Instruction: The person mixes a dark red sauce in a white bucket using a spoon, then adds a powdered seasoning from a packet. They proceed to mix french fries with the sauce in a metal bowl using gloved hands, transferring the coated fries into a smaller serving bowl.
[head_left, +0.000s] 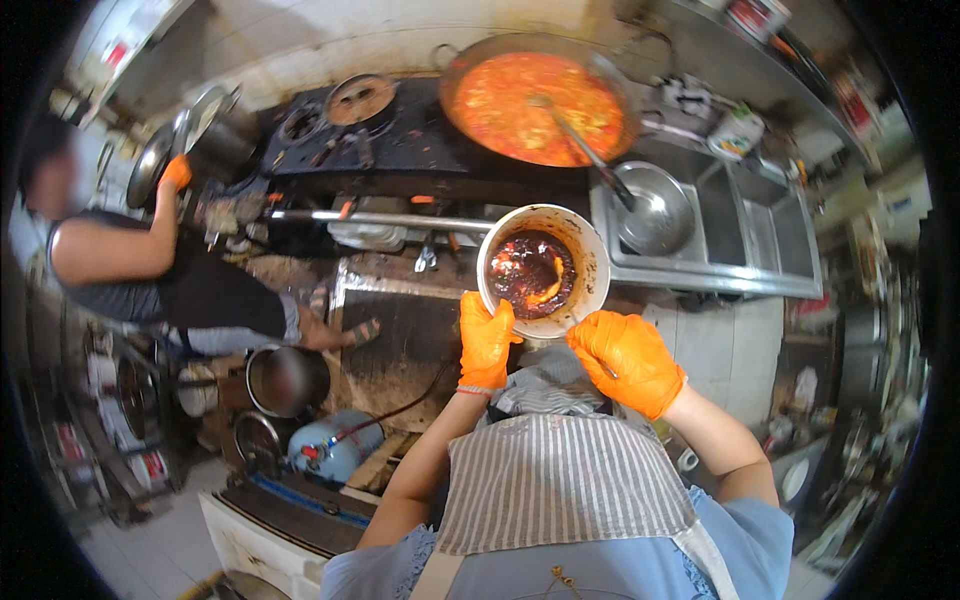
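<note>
A white plastic bucket (592, 277) is held up in front of my body. Dark, glossy red-brown sauce (529, 274) lies inside, and its inner wall is smeared. My left hand (486, 337), in an orange glove, grips the near left side of the bucket with the thumb near the rim. My right hand (626, 360), gloved in orange too, is closed around the thin metal handle of a utensil (609, 370) at the near right rim. The utensil's other end is hidden in the bucket.
A large wok (480, 131) of orange-red stew with a ladle (581, 135) sits on the stove. To its right stands a steel sink (724, 217) holding a metal bowl (656, 210). At left another person (112, 255) handles a pot (225, 142). A gas cylinder (337, 442) stands lower left.
</note>
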